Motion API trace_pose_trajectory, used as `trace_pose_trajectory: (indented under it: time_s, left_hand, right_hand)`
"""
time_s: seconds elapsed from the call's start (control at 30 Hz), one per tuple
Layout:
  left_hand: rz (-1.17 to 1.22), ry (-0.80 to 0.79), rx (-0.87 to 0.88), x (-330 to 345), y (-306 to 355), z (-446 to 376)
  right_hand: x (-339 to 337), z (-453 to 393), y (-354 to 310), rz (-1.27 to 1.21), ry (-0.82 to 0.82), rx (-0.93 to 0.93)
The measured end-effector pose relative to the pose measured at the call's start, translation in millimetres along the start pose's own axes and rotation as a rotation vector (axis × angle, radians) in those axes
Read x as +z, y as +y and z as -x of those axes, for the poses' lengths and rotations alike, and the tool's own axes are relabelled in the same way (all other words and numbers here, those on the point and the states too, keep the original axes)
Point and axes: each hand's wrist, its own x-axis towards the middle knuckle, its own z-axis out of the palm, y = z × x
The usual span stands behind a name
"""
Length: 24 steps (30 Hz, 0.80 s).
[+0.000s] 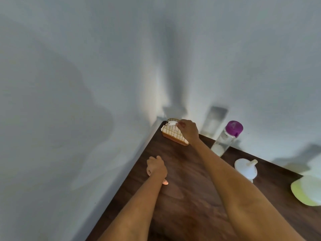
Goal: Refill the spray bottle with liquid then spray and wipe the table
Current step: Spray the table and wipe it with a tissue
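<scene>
A gold wire napkin holder (171,134) with white tissues stands at the far corner of the dark wooden table (191,197). My right hand (188,130) reaches over it and pinches the top tissue (172,122). My left hand (156,166) rests on the table near the left edge, fingers curled, nothing visible in it. A white spray bottle (246,169) with its nozzle pointing right stands right of my right forearm. A clear bottle with a purple cap (225,138) stands by the wall.
A yellow-green and white round object (305,192) sits at the right edge of view. White walls meet at the corner behind the table. The table's left edge runs close to the left wall.
</scene>
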Motion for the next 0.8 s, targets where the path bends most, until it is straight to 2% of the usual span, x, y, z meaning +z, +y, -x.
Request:
trace_pose_trajectory:
  time_s: [0.1,0.2,0.27,0.4,0.57,0.63,0.7,0.8]
  left_hand:
    - [0.055,0.037,0.006,0.3,-1.5,3.7]
    - [0.058,0.068,0.012,-0.6,-4.9,11.3]
    - [0.025,0.079,0.033,0.5,-6.9,22.4]
    - [0.022,0.15,0.09,7.9,-0.6,59.4]
    - [0.072,0.218,0.16,27.2,19.9,126.8]
    - [0.065,0.193,0.199,42.2,30.2,162.5]
    - [0.04,0.18,0.241,62.8,42.1,196.2]
    - [-0.006,0.154,0.32,98.3,59.7,235.5]
  right_hand:
    - [-10.1,-3.4,-11.2,-0.086,0.085,0.039]
    - [-30.2,5.7,-31.2,-0.314,0.189,0.067]
    - [-50.8,22.6,-43.8,-0.483,0.204,0.097]
    - [-83.5,75.2,-49.7,-0.702,0.138,0.202]
    - [-107.7,182.1,-15.2,-0.924,0.031,0.352]
    - [-115.4,236.8,13.2,-0.953,-0.013,0.403]
    - [-120.3,290.6,51.3,-0.917,0.021,0.464]
    - [-131.4,361.8,114.1,-0.734,0.241,0.608]
